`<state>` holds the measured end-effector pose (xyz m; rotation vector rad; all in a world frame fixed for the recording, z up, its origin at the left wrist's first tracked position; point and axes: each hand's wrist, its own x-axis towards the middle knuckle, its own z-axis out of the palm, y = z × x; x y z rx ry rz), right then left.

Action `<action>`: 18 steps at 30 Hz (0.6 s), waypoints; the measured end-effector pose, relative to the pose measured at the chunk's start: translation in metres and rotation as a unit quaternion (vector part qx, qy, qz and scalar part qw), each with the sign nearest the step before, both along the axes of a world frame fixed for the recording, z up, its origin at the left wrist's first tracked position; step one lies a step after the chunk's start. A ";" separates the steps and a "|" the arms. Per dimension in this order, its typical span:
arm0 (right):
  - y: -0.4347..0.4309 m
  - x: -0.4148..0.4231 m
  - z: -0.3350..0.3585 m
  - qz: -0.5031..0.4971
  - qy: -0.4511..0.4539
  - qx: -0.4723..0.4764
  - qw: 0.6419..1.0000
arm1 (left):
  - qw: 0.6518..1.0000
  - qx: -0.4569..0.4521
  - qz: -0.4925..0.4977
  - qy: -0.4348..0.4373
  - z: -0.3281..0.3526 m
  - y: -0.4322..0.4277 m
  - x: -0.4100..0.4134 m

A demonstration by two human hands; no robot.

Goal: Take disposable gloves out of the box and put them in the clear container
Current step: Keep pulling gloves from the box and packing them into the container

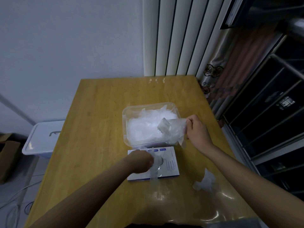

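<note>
Right hand [196,129] pinching glove [174,131] over container [124,116] right rim, left hand [141,161] gripping second glove [155,172] atop box [171,172]

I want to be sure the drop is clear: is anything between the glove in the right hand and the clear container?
Nothing visible. The right hand pinches the glove over the near right rim of the clear container; no lid covers it, and only a pile of gloves lies inside.

Dim room: yellow wooden surface [98,129] against a pale wall [65,46] and white ribbed panels [172,38], patterned curtain [225,74] and dark window [271,104] at right, white lidded bin [42,140] and cardboard box [8,157] at left.
</note>
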<state>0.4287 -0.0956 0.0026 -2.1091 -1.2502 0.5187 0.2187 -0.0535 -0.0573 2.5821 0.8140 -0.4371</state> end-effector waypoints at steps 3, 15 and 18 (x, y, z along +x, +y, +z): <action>0.005 -0.001 0.009 0.019 0.013 0.005 1.000 | 0.983 0.006 0.126 -0.131 0.035 0.008 0.004; 0.007 -0.026 0.011 0.190 0.132 -0.055 0.971 | 0.873 -0.067 0.286 -0.390 0.068 0.033 0.015; 0.011 -0.021 0.006 0.168 0.126 -0.053 0.976 | 0.876 -0.036 0.324 -0.355 0.068 0.042 0.013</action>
